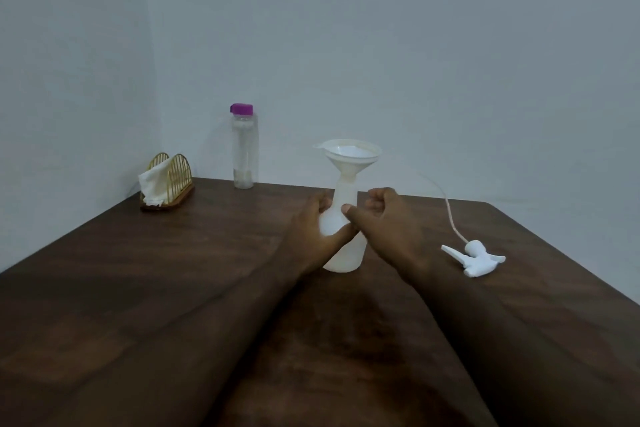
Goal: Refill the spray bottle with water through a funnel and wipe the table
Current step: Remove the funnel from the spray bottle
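A white translucent spray bottle [343, 256] stands upright near the middle of the dark wooden table [156, 288]. In its neck sits a white funnel [349, 154]. My left hand [317, 234] is wrapped around the bottle's body. Just to the right of the neck, my right hand [384, 222] has its fingers loosely curled and holds nothing; its thumb tip is close to the bottle. The white spray head [474, 258] with its long thin tube [450, 211] lies on the table to the right. At the back left stands a clear water bottle [245, 149] with its purple cap [241, 109] on.
A gold wire holder [171, 180] with a white cloth [152, 184] in it stands at the back left corner by the wall. The table's right edge runs diagonally past the spray head.
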The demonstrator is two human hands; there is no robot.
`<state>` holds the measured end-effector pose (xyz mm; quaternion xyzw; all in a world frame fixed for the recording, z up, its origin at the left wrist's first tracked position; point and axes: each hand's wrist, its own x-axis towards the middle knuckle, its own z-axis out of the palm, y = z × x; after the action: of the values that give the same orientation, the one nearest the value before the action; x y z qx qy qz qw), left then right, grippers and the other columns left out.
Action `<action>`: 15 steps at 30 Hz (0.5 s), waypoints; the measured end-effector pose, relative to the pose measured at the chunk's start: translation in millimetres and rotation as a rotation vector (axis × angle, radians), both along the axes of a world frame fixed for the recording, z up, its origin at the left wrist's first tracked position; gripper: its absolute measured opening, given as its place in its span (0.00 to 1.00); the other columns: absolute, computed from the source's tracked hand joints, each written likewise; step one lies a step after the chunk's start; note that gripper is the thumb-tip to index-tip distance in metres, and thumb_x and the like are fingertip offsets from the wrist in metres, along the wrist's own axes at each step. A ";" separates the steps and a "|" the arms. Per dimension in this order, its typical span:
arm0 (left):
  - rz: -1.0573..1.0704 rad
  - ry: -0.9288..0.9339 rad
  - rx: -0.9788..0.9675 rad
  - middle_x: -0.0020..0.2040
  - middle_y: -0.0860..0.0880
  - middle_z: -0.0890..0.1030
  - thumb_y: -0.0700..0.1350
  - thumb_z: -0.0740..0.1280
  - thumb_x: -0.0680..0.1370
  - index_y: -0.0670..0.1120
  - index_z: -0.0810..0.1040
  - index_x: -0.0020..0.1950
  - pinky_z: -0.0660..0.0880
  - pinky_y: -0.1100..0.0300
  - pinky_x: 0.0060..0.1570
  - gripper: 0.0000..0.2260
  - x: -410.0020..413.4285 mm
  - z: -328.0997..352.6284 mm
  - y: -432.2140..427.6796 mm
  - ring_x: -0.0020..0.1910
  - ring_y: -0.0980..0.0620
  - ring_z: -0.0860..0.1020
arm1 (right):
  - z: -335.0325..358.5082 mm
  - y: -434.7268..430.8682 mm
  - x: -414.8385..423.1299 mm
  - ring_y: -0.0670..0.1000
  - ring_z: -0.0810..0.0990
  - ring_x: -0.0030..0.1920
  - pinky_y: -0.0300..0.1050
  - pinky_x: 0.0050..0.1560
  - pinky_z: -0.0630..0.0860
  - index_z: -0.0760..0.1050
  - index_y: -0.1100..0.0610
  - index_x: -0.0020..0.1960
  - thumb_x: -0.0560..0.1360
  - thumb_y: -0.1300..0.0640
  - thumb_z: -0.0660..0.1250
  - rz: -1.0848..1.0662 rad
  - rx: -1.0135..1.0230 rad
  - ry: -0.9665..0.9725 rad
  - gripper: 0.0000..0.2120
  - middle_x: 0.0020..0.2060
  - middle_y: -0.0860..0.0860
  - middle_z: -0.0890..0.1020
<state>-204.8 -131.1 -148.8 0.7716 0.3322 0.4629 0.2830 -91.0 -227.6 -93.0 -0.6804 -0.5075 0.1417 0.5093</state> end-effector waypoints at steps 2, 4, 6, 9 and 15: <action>0.022 -0.042 -0.008 0.47 0.63 0.76 0.67 0.68 0.66 0.59 0.71 0.56 0.66 0.75 0.41 0.23 14.6 2.9 2.0 0.50 0.64 0.77 | -4.2 6.0 -4.8 0.50 0.76 0.64 0.46 0.61 0.75 0.63 0.55 0.74 0.73 0.46 0.74 -0.014 0.040 -0.002 0.36 0.66 0.52 0.75; 0.047 -0.049 0.043 0.40 0.68 0.73 0.67 0.66 0.66 0.64 0.69 0.51 0.67 0.78 0.34 0.17 19.5 0.9 5.7 0.44 0.73 0.75 | -2.3 5.7 -8.7 0.49 0.74 0.66 0.42 0.60 0.72 0.60 0.52 0.76 0.72 0.47 0.75 -0.079 0.210 0.014 0.39 0.69 0.51 0.71; 0.027 -0.024 0.080 0.40 0.71 0.70 0.67 0.68 0.69 0.65 0.66 0.54 0.66 0.82 0.37 0.19 18.3 -1.9 9.6 0.45 0.83 0.68 | 5.3 4.0 -10.4 0.45 0.73 0.63 0.35 0.55 0.71 0.59 0.49 0.76 0.71 0.46 0.75 -0.119 0.418 -0.076 0.40 0.68 0.47 0.69; -0.058 0.050 -0.034 0.45 0.69 0.67 0.68 0.65 0.71 0.61 0.64 0.62 0.63 0.81 0.42 0.24 17.0 -4.1 11.7 0.51 0.74 0.71 | 24.0 5.2 -11.3 0.42 0.71 0.63 0.30 0.54 0.68 0.59 0.48 0.75 0.70 0.40 0.75 -0.102 0.526 -0.199 0.41 0.70 0.45 0.66; 0.059 0.023 0.109 0.44 0.67 0.70 0.67 0.67 0.70 0.62 0.67 0.60 0.62 0.78 0.36 0.22 14.1 -7.1 9.0 0.42 0.74 0.71 | 45.0 14.5 14.2 0.43 0.75 0.59 0.39 0.55 0.73 0.59 0.49 0.75 0.71 0.40 0.73 -0.040 0.422 -0.123 0.39 0.65 0.46 0.70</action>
<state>-190.7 -122.1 -155.9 0.7812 0.3321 0.4794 0.2228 -76.8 -213.0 -48.0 -0.5760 -0.5423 -0.0198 0.6113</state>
